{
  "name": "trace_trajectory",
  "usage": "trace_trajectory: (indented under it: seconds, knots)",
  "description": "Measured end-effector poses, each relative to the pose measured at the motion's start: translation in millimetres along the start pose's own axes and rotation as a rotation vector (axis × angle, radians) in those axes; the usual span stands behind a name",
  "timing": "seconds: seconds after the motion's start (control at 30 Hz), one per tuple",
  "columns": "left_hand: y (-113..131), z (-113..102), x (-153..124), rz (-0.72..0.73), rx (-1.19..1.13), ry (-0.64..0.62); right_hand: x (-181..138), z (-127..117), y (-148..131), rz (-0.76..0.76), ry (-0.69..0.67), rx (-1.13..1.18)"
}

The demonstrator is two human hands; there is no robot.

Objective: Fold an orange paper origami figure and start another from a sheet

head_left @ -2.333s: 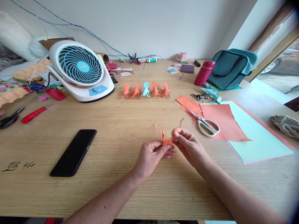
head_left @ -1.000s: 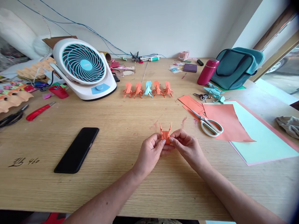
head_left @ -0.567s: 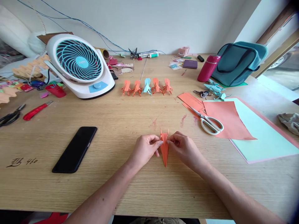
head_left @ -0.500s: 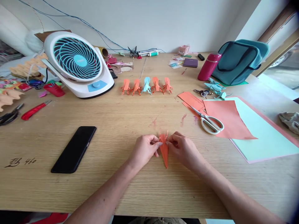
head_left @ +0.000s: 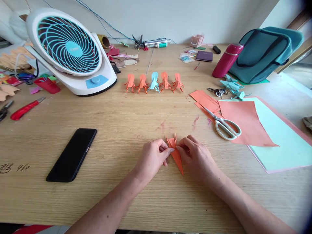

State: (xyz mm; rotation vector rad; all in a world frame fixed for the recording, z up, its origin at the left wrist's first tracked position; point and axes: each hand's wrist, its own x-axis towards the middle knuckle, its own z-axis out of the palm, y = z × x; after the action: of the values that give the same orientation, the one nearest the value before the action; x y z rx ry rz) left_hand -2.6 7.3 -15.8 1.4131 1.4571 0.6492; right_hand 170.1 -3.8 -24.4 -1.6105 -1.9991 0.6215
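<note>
An orange folded-paper figure [head_left: 177, 159] is held between both hands just above the table, its long point toward me and two thin prongs at its far end. My left hand [head_left: 154, 154] pinches its left side, the thumb lying across the paper. On the other side my right hand [head_left: 195, 152] is closed, thumb and forefinger gripping the right edge. The curled fingers hide part of the folds. Farther back, several finished orange paper figures [head_left: 165, 81] stand in a row with a light blue paper figure [head_left: 154, 82] among them.
White-handled scissors [head_left: 227, 129] lie on orange paper [head_left: 246, 120] at the right, over pale green sheets [head_left: 280, 156]. A black phone [head_left: 72, 154] rests at left. Behind are a fan [head_left: 70, 48], a red utility knife [head_left: 26, 109], a pink flask [head_left: 227, 60], keys [head_left: 218, 92] and a teal bag [head_left: 260, 55].
The orange figure's near point has swung to the right, so the paper now lies more slanted. Both hands keep their pinch. My view has tilted down and moved closer.
</note>
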Motion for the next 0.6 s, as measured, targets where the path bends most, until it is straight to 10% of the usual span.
trace_trajectory:
  seconds: [0.6]
  knots:
    - [0,-11,4,-0.067,-0.01,-0.115,2,-16,2,0.026,0.008,0.062]
